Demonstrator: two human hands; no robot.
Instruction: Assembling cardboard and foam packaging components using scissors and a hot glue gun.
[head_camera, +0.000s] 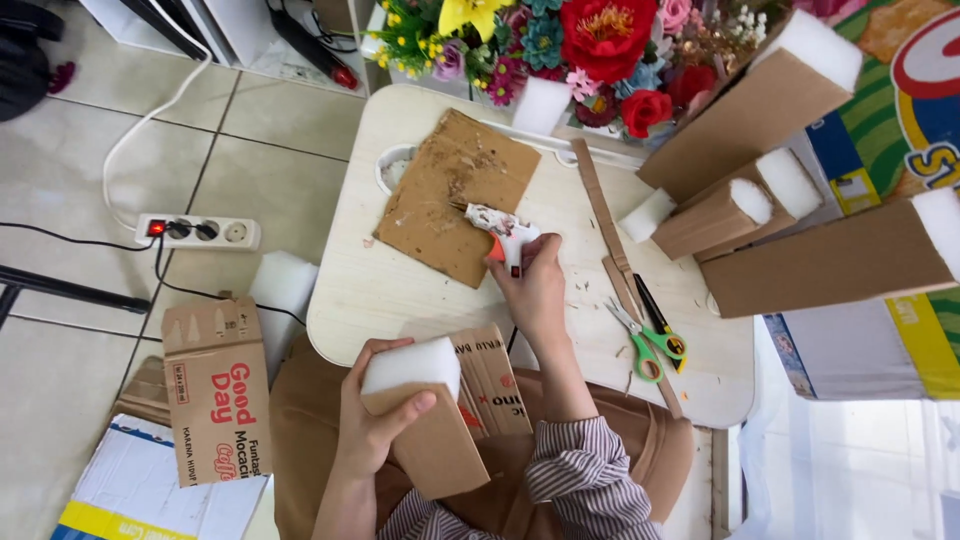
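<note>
Bright, even daylight across the frame; no dim areas on the work surface. Strongest light at the lower right corner, where white fabric (850, 470) is washed out and detail lost. Pale table (400, 290) shows soft, short shadows only; 1 faint shadow lies under the right hand (535, 290). Floor tiles (90, 190) carry a mild sheen, no hard glare. Wide-angle bending visible at the edges: tile lines curve at left. Centre sharp; far corners slightly soft. Colours saturated, flowers (600, 40) vivid.
</note>
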